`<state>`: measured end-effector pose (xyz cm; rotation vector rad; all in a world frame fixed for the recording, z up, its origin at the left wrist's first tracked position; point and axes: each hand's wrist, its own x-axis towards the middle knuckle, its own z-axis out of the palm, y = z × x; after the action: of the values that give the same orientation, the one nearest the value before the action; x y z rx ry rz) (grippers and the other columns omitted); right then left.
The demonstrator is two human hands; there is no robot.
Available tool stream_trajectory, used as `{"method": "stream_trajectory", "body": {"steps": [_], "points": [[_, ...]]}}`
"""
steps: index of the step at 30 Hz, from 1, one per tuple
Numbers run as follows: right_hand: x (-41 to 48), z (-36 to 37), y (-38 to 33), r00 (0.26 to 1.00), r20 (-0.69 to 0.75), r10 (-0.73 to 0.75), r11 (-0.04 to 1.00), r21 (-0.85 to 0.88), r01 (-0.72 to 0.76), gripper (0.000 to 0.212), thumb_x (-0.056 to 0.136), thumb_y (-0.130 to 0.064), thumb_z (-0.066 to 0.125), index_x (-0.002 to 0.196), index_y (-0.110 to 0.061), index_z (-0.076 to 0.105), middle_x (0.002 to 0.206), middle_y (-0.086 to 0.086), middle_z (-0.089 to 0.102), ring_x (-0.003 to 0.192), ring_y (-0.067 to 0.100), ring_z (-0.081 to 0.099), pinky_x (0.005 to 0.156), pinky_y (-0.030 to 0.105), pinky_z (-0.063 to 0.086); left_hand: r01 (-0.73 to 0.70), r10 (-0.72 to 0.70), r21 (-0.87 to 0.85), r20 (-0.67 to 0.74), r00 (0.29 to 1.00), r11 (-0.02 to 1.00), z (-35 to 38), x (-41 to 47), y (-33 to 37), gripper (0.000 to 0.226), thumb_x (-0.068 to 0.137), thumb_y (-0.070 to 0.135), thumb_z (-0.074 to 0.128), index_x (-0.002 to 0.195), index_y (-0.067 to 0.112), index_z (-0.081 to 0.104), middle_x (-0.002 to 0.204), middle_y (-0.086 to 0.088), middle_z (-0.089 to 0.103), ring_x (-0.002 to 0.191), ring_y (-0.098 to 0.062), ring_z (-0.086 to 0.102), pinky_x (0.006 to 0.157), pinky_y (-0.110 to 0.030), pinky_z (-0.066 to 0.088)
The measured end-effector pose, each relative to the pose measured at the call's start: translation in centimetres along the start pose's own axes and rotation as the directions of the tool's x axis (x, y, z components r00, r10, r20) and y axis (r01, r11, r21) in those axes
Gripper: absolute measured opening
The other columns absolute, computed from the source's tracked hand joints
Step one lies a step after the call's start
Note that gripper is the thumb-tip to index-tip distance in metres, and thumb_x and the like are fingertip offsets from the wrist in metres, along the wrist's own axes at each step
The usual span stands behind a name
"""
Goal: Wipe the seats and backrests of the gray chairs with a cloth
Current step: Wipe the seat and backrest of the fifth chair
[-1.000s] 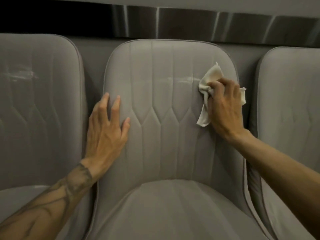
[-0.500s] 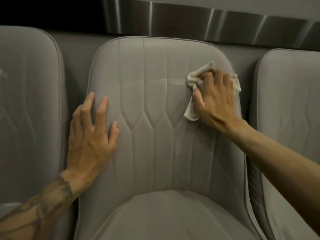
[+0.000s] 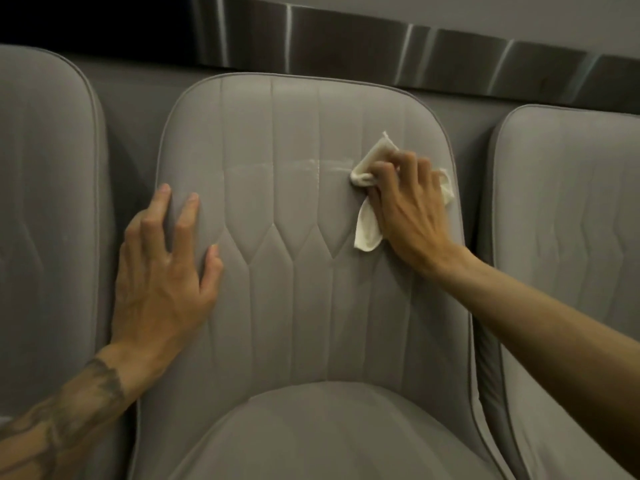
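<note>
Right hand point(image 3: 407, 209) grips the cloth point(image 3: 369, 230) against the middle chair's backrest point(image 3: 304, 188); left hand point(image 3: 162, 271) rests flat, fingers spread.

A: We can't see most of the cloth point(image 3: 372, 159); the right hand point(image 3: 408, 209) covers it.
B: For us, the left chair point(image 3: 41, 202) and right chair point(image 3: 571, 220) run off the sides, and the middle seat point(image 3: 329, 438) off the bottom.

Dim, warm light; I see little of the room from here.
A brushed metal band point(image 3: 381, 39) runs across the top, slanting down to the right, with bright vertical glints; pale wall point(image 3: 519, 12) sits above it, black shadow point(image 3: 86, 19) fills the upper left, gray panel point(image 3: 138, 109) lies beneath.
</note>
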<state>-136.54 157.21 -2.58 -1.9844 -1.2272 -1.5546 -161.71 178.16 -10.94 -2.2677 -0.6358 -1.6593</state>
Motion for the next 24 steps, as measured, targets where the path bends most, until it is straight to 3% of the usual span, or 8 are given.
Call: {"method": "stream_trajectory", "body": {"steps": [3, 8, 10, 13, 15, 17, 21, 24], "points": [[3.6, -0.2, 1.3, 0.999, -0.034, -0.001, 0.999, -0.051, 0.0, 0.022, 0.104, -0.027, 0.044, 0.117, -0.011, 0.052, 0.12, 0.016, 0.048, 0.1, 0.034, 0.045, 0.085, 0.044, 0.036, 0.004, -0.004, -0.001, 0.002, 1.0, 1.0, 0.0, -0.1, 0.1, 0.063, 0.1, 0.035, 0.046, 0.157, 0.011, 0.034, 0.16, -0.022, 0.028, 0.133, -0.049, 0.04, 0.111, -0.057, 0.036], [8.2, 0.1, 1.3, 0.946, -0.108, 0.305, 0.952, 0.015, -0.305, 0.03, 0.103, -0.03, 0.035, 0.122, -0.011, 0.048, 0.125, 0.015, 0.046, 0.106, 0.033, 0.045, 0.092, 0.044, 0.039, 0.002, -0.002, 0.003, -0.006, 1.0, 1.0, 0.1, -0.1, 0.0, 0.063, 0.1, 0.035, 0.046, 0.157, 0.012, 0.033, 0.161, -0.022, 0.028, 0.132, -0.049, 0.04, 0.111, -0.057, 0.036], [5.0, 0.3, 0.4, 0.971, -0.086, 0.223, 0.975, 0.014, -0.223, 0.029, 0.103, -0.03, 0.038, 0.12, -0.011, 0.05, 0.123, 0.017, 0.046, 0.104, 0.034, 0.045, 0.09, 0.045, 0.037, 0.003, -0.003, 0.002, -0.013, 1.0, 1.0, 0.2, -0.1, 0.0, 0.063, 0.1, 0.036, 0.046, 0.157, 0.012, 0.034, 0.161, -0.022, 0.027, 0.132, -0.048, 0.04, 0.11, -0.057, 0.037], [-0.4, 0.0, -0.2, 1.0, 0.012, -0.019, 1.0, 0.012, 0.019, 0.024, 0.103, -0.027, 0.045, 0.117, -0.009, 0.052, 0.118, 0.018, 0.047, 0.098, 0.035, 0.046, 0.082, 0.045, 0.038, 0.007, -0.007, 0.002, -0.012, 1.0, 1.0, 0.3, -0.2, 0.0, 0.063, 0.1, 0.036, 0.045, 0.157, 0.012, 0.034, 0.161, -0.021, 0.027, 0.132, -0.048, 0.04, 0.11, -0.057, 0.037], [0.2, -0.2, 0.8, 0.996, 0.024, -0.084, 0.996, -0.022, 0.085, 0.024, 0.103, -0.026, 0.046, 0.12, -0.009, 0.052, 0.118, 0.018, 0.047, 0.098, 0.035, 0.045, 0.082, 0.044, 0.036, 0.006, -0.006, 0.0, -0.008, 1.0, 1.0, 0.2, -0.2, 0.1, 0.063, 0.1, 0.036, 0.046, 0.157, 0.012, 0.034, 0.161, -0.021, 0.027, 0.132, -0.048, 0.04, 0.11, -0.057, 0.036], [3.7, -0.1, 1.4, 0.999, -0.033, -0.025, 0.998, -0.05, 0.024, 0.027, 0.102, -0.024, 0.044, 0.125, -0.01, 0.05, 0.12, 0.018, 0.046, 0.101, 0.036, 0.046, 0.086, 0.044, 0.037, 0.009, -0.009, 0.003, -0.002, 1.0, 1.0, 0.1, -0.1, 0.1, 0.063, 0.1, 0.036, 0.046, 0.157, 0.012, 0.033, 0.161, -0.021, 0.027, 0.133, -0.048, 0.04, 0.11, -0.056, 0.037], [8.6, 0.3, 1.0, 0.959, -0.095, 0.267, 0.964, 0.009, -0.267, 0.03, 0.103, -0.025, 0.035, 0.124, -0.009, 0.047, 0.128, 0.019, 0.046, 0.107, 0.036, 0.046, 0.092, 0.043, 0.037, 0.01, -0.01, 0.018, 0.001, 1.0, 1.0, 0.2, -0.1, -0.1, 0.064, 0.1, 0.037, 0.046, 0.158, 0.013, 0.033, 0.162, -0.019, 0.026, 0.133, -0.047, 0.04, 0.111, -0.055, 0.036], [4.4, 0.3, -0.5, 0.981, -0.05, 0.186, 0.982, -0.008, -0.187, 0.033, 0.103, -0.037, 0.038, 0.121, -0.01, 0.048, 0.126, 0.018, 0.046, 0.106, 0.036, 0.045, 0.092, 0.05, 0.037, 0.009, -0.009, 0.024, -0.005, 1.0, 1.0, 0.3, -0.2, -0.1, 0.064, 0.1, 0.037, 0.045, 0.158, 0.013, 0.032, 0.162, -0.019, 0.026, 0.132, -0.047, 0.04, 0.111, -0.054, 0.035]]}}
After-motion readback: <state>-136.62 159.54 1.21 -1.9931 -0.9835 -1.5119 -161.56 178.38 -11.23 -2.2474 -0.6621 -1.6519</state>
